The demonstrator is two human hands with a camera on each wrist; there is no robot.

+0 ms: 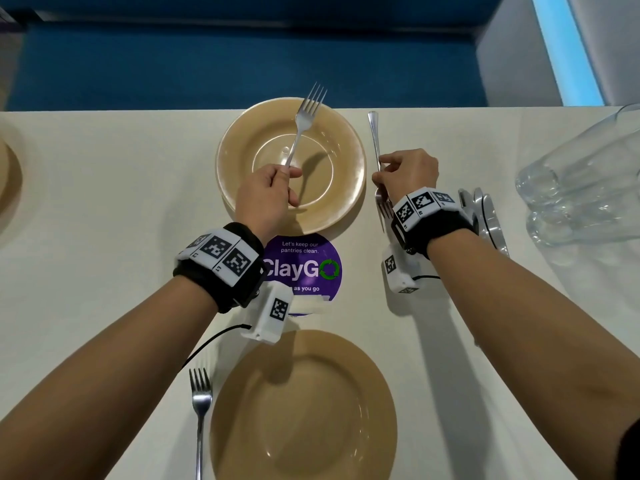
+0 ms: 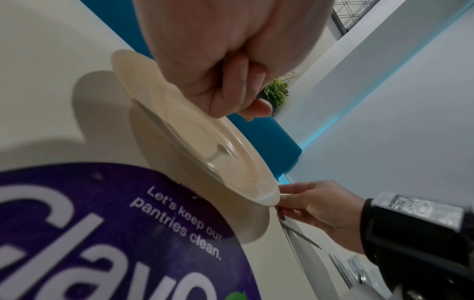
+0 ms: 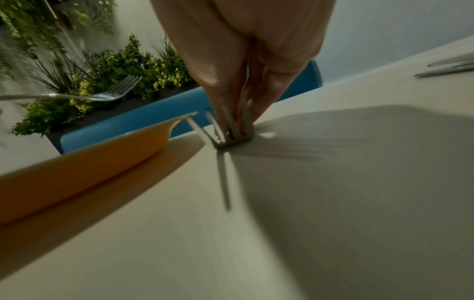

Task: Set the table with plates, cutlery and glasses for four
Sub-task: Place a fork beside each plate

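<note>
My left hand grips one fork by the handle and holds it above the far tan plate, tines pointing away from me. That fork hangs in the air in the right wrist view too. My right hand pinches a second fork just right of this plate, handle pointing away and tines toward my wrist, low at the table. A third fork lies left of the near plate. In the left wrist view my curled fingers hide the handle.
Clear glasses lie stacked at the right edge of the white table. More cutlery lies behind my right wrist. A purple round sticker sits between the two plates. Another plate shows at the far left. Blue seating runs beyond the table.
</note>
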